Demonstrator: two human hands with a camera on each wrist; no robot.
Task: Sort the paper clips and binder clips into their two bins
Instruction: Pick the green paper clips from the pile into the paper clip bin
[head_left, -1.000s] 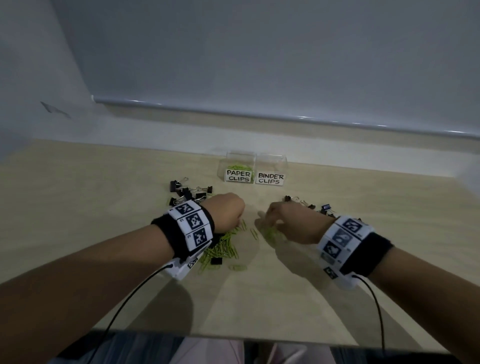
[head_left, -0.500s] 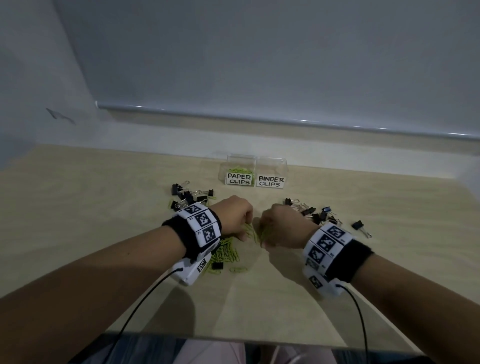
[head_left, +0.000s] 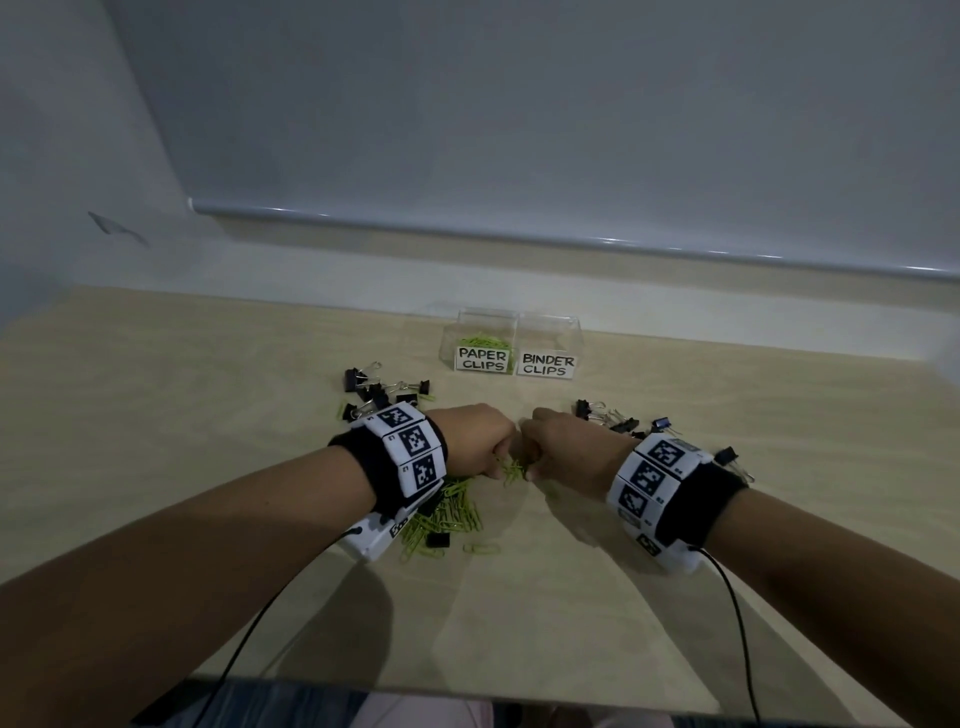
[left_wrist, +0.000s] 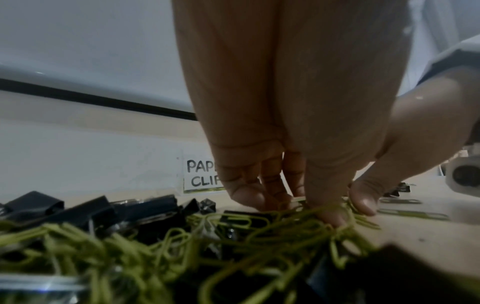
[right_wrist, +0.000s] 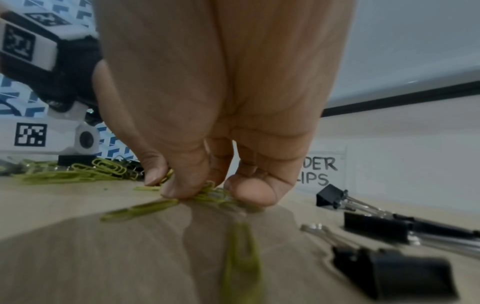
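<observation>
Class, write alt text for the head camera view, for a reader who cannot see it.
Left hand and right hand meet over green wire paper clips on a pale wooden table. Black binder clips lie beside them; two clear labelled bins stand behind.

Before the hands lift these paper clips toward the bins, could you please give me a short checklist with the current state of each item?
1. Right hand pinches green paper clips: ok.
2. Left hand curled on paper clips too: ok, fingers are in the pile.
3. No binder clip caught in either grasp: cannot tell; black binder clips lie mixed into the pile.
4. Paper-clip bin open, with room: ok, only a few clips inside.
5. Path to that bin free: ok, bare table lies between.
6. Binder-clip bin beside it, so aim for the left one: ok, labels readable.
</observation>
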